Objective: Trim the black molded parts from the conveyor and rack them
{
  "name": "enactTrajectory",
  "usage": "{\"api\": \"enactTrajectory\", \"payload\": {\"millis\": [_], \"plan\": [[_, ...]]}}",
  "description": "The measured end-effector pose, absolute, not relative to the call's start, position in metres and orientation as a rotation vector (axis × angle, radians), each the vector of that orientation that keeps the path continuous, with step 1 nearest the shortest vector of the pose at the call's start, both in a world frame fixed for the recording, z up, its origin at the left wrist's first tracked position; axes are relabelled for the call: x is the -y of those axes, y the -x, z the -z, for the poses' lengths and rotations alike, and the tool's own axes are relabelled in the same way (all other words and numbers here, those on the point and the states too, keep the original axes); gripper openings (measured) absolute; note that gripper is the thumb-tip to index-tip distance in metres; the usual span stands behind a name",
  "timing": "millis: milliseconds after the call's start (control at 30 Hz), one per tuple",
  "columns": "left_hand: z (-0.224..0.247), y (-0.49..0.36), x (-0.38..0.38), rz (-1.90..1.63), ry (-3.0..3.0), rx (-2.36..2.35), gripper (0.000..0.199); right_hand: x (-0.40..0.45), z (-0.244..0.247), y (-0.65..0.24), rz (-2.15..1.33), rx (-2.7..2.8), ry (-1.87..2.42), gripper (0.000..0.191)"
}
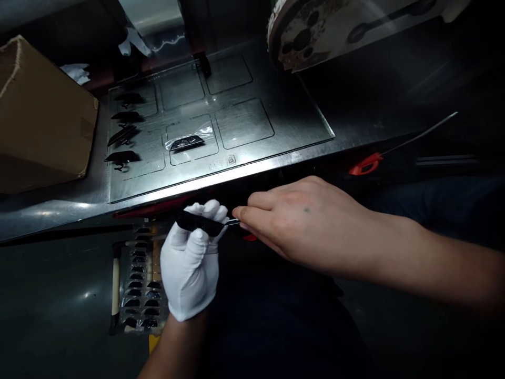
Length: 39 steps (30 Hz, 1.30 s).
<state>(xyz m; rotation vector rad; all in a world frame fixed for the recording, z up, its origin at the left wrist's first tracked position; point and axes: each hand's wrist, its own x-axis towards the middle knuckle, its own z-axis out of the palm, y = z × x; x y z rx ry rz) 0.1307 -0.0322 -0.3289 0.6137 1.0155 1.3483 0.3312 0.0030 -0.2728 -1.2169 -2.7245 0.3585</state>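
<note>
My left hand point(190, 263), in a white glove, grips a small glossy black part point(200, 223) between thumb and fingers, just in front of the table edge. From the right, my bare right hand point(290, 218) pinches a thin metal tool point(232, 222), whose tip meets the right end of the black part. Beyond them, a black piece in clear plastic point(186, 143) lies on the glass sheet point(284, 118). Several more black pieces point(123, 157) stand along the left side of the glass.
A cardboard box point(47, 116) stands at the left of the metal table point(51, 210). A large wheel-like machine part point(302, 39) is at the upper right. An orange-handled tool point(365, 165) lies near the front edge. Below left, a tray point(115, 287) holds several black parts.
</note>
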Motion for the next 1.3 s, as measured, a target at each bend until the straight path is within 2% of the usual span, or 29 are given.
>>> {"api": "enactTrajectory", "payload": {"millis": [233, 467, 633, 833, 933, 1100, 1300], "plan": [[0.326, -0.129, 0.029, -1.342, -0.509, -0.948, 0.022, -0.009, 0.283, -0.344, -0.384, 2.466, 1.273, 0.033], [0.317, -0.125, 0.021, -1.289, -0.221, -0.807, 0.022, -0.071, 0.345, -0.406, -0.097, 2.043, 1.630, 0.036], [0.316, -0.129, 0.017, -1.272, -0.153, -0.745, 0.022, -0.107, 0.380, -0.428, -0.011, 1.952, 1.676, 0.036], [0.317, -0.134, 0.012, -1.280, -0.156, -0.764, 0.022, -0.095, 0.372, -0.413, 0.092, 1.878, 1.540, 0.033], [0.323, -0.136, 0.008, -1.275, -0.176, -0.781, 0.022, -0.059, 0.344, -0.378, -0.042, 1.850, 1.306, 0.026], [0.335, -0.143, 0.003, -1.286, -0.131, -0.800, 0.027, -0.001, 0.314, -0.315, -0.549, 1.854, 0.982, 0.037], [0.339, -0.145, 0.000, -1.263, -0.106, -0.784, 0.031, 0.009, 0.319, -0.293, -0.623, 1.701, 1.005, 0.037]]}}
